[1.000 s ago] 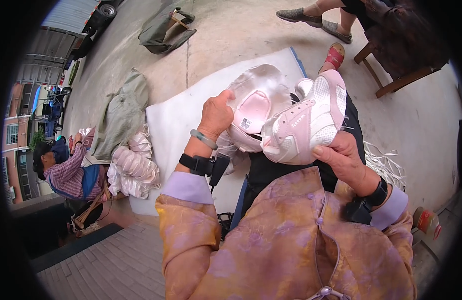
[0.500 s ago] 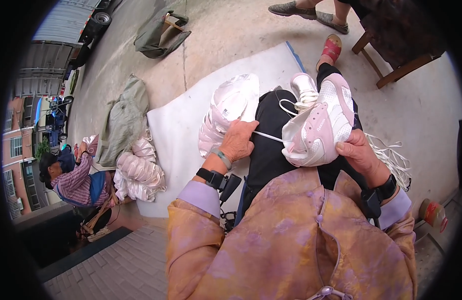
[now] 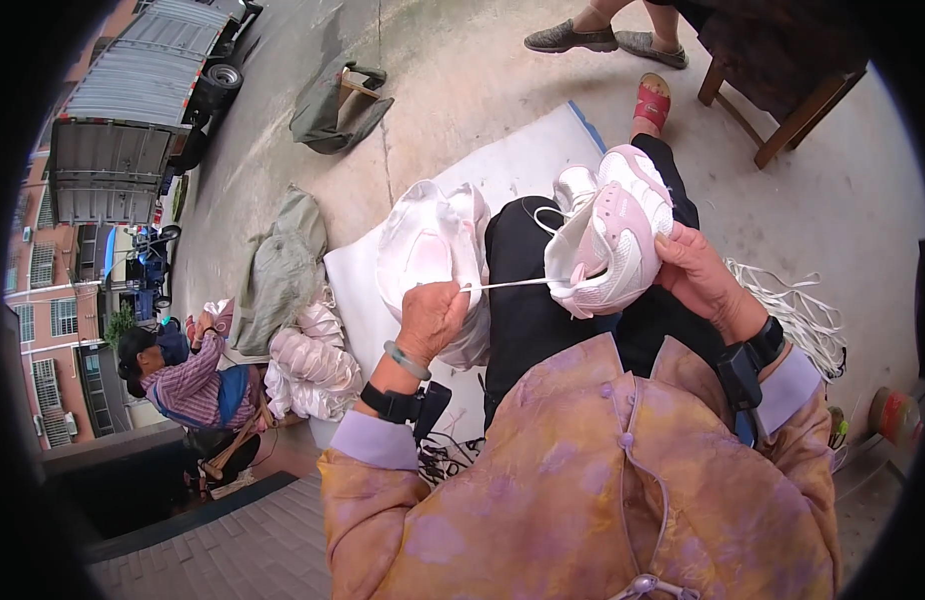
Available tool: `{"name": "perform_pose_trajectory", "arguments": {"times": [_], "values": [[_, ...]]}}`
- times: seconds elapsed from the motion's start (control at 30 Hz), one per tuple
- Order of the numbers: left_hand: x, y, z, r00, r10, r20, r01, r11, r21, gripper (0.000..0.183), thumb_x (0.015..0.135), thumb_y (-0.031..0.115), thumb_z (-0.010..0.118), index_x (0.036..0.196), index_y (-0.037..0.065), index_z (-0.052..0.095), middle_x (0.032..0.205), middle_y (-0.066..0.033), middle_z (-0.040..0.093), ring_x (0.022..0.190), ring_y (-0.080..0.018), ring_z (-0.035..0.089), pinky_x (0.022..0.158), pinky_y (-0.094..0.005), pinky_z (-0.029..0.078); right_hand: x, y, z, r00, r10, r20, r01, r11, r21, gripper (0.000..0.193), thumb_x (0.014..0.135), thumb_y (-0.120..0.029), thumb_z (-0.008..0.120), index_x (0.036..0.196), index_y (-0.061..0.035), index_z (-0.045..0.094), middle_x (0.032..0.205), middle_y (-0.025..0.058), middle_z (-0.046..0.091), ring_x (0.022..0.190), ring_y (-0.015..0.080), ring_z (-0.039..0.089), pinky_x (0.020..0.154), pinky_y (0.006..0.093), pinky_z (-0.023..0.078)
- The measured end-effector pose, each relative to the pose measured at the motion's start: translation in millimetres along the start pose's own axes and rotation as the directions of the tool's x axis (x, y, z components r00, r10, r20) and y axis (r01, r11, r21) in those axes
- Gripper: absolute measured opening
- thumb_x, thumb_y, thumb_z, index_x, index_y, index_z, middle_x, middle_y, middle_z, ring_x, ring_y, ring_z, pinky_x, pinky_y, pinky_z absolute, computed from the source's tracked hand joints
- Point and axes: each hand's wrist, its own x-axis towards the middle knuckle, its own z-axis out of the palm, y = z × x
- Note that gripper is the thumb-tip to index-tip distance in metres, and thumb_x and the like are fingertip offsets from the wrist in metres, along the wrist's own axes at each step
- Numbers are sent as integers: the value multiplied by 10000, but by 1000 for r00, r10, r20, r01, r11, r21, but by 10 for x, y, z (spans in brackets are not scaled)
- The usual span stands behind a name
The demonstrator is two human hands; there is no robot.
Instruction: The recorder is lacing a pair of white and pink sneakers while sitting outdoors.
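Observation:
A white and pink shoe upper point(image 3: 628, 225) without a sole hangs over my lap, gripped at its right side by my right hand point(image 3: 695, 270). My left hand point(image 3: 433, 318), fingers pinched together, holds the end of a white shoelace point(image 3: 513, 285). That lace runs taut to the upper's near left edge. Beyond the held upper, a second laced white and pink upper point(image 3: 575, 188) shows in part. Left of my knee stands a stack of nested pink-white uppers point(image 3: 423, 255), partly behind my left hand.
White laces point(image 3: 793, 310) hang in a bundle by my right leg. A white sheet point(image 3: 358, 270) covers the ground. A grey-green sack point(image 3: 283, 270) and bundled uppers point(image 3: 318, 360) lie left, near a seated person point(image 3: 203, 385). A wooden stool point(image 3: 783, 115) stands far right.
My left hand has moved left and down, drawing the lace out longer. The held upper has tilted and shifted slightly left with my right hand. The view has turned a little.

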Motion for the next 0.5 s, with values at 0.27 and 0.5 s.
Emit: {"name": "perform_pose_trajectory", "arguments": {"times": [0.27,0.5], "values": [[-453,785,146,967,159,198,-185,975,123,271,813,169,596,598,24,520,527,-137,497,496,-319,517,473,-407,398,-118,31,-275,993,-114,-3,114,993,-7,511,853,-217,609,1294,-44,417,1222,46,521,1115,165,511,952,343,402],[71,654,420,960,-171,221,179,984,-14,314,816,241,626,983,-18,569,544,-135,554,496,-315,556,476,-380,419,-75,154,-262,999,-28,-37,28,1000,-2,527,872,-188,566,1337,-40,368,1243,55,508,1132,173,503,978,355,384]]}}
